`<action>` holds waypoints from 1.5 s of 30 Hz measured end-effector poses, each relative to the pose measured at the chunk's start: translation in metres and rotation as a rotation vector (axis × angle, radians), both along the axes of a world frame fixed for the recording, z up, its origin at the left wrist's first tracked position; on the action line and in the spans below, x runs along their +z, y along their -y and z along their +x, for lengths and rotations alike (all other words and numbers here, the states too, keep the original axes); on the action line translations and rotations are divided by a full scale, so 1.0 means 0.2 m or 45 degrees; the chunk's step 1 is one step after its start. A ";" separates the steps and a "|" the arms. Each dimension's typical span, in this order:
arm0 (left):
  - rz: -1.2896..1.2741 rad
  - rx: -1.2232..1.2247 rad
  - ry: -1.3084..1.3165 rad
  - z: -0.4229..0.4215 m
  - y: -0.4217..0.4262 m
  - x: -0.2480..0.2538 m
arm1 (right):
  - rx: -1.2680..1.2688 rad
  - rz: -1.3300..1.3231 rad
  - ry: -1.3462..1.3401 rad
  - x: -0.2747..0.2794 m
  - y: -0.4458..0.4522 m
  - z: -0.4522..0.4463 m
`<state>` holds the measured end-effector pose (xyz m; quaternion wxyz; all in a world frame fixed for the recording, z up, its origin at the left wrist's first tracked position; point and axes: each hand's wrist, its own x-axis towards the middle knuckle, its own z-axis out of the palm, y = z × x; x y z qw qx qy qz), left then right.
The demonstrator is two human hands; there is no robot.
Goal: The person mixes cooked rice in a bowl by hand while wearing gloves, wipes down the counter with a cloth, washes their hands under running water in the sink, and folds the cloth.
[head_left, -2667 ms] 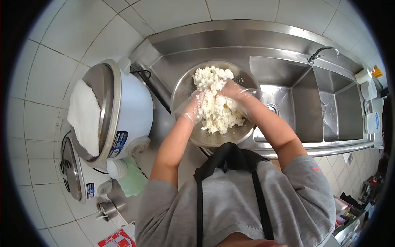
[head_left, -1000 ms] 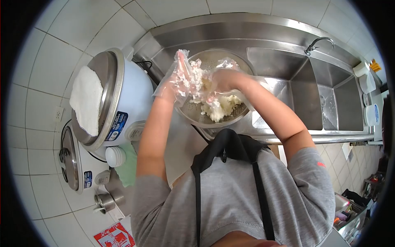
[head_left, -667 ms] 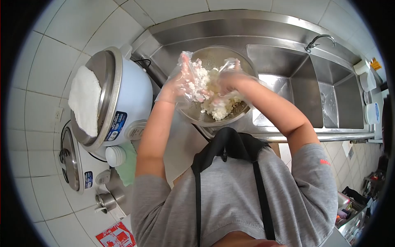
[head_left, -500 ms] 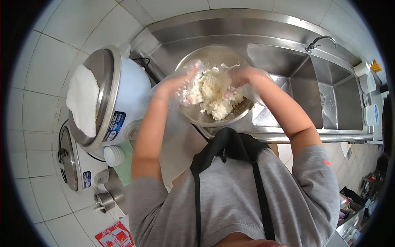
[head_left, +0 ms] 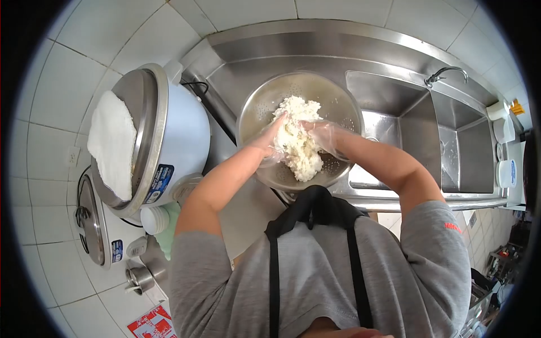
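White cooked rice (head_left: 305,152) forms a clumpy mound in a wide, perforated metal colander (head_left: 262,110), with loose grains stuck to the wall. My left hand (head_left: 271,139), in a clear plastic glove, cups the mound's left side, its fingers pointing up along the rice. From the right, my right hand (head_left: 324,135), gloved the same way, presses into the rice; its fingertips are partly buried. Between them the two hands hold the rice at the middle of the colander.
A steel double sink (head_left: 386,101) with a faucet (head_left: 448,73) lies to the right. On the left stands a large blue rice cooker (head_left: 189,135), a white cloth (head_left: 112,143) on its lid. A smaller cooker (head_left: 115,225) and stacked white bowls (head_left: 153,219) are below it.
Both hands have come down and closer together onto the rice, from raised and apart over it. The rice is now gathered into a longer upright heap in the colander.
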<state>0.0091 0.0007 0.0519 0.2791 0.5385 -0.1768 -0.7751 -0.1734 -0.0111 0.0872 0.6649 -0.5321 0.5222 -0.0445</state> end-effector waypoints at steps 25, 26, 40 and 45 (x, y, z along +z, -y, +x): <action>-0.506 0.020 0.251 -0.09 -0.16 0.40 | 0.300 -1.021 -0.149 0.10 0.12 -0.02; -0.571 0.040 0.211 -0.09 -0.15 0.39 | 0.289 -1.056 -0.171 0.13 0.12 -0.03; -1.344 -0.673 1.045 0.10 0.10 0.20 | 1.015 -0.933 -0.296 0.08 0.05 -0.14; -0.837 -1.270 1.308 0.13 0.27 0.18 | 0.938 -0.684 -0.381 -0.15 0.31 -0.20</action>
